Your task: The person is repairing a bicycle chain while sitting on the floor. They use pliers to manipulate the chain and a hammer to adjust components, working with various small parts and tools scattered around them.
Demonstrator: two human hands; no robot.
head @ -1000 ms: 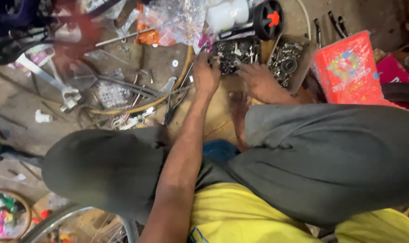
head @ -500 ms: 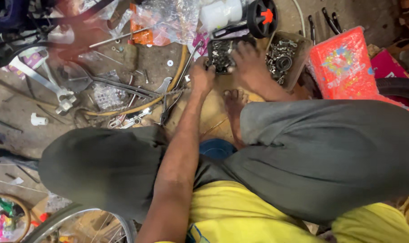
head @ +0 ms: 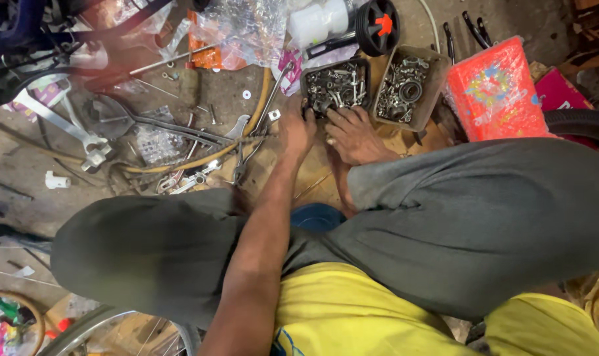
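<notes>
Just beyond the hands [head: 326, 132], parts tray [head: 336, 86]

The floor [head: 23, 171] is bare, stained concrete, thick with clutter. Just beyond the fingertips [head: 313, 113] sit two trays [head: 336, 86] of nuts and bolts (side by side, touching). Past those lie a black wheel [head: 376, 26] and crumpled plastic [head: 247, 29]. Left of the fingers lie a hose [head: 200, 155], pliers [head: 141, 122], then a spanner [head: 62, 125]. Right of the fingers, beyond the trays, stands a red box [head: 497, 92].
</notes>
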